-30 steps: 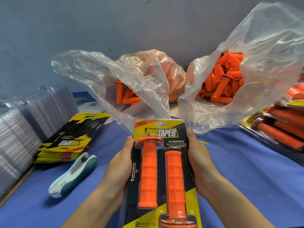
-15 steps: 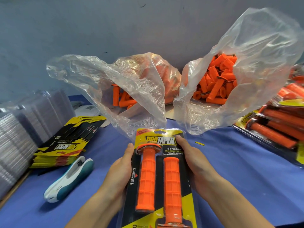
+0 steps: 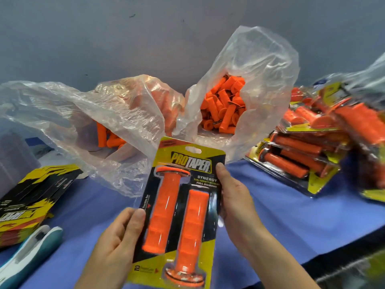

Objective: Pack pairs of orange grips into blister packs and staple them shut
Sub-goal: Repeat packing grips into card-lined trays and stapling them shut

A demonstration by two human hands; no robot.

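I hold a filled blister pack (image 3: 183,161) upright in front of me, tilted slightly right. It has a yellow and black card and two orange grips (image 3: 164,211) side by side under the clear shell. My left hand (image 3: 116,245) grips its lower left edge, thumb on the front. My right hand (image 3: 235,199) holds the right edge, fingers along the side. A white and teal stapler (image 3: 31,253) lies on the blue table at the lower left.
Two clear plastic bags of loose orange grips stand behind the pack, one at centre left (image 3: 116,113) and one at centre right (image 3: 227,105). A stack of printed cards (image 3: 31,197) lies left. Finished packs (image 3: 312,149) pile up at the right. A blue cloth (image 3: 281,215) covers the table.
The view has swung right, so the finished pile fills more of the right side. The pack has been raised and tilted rightward; my left hand has slid down to its lower edge.
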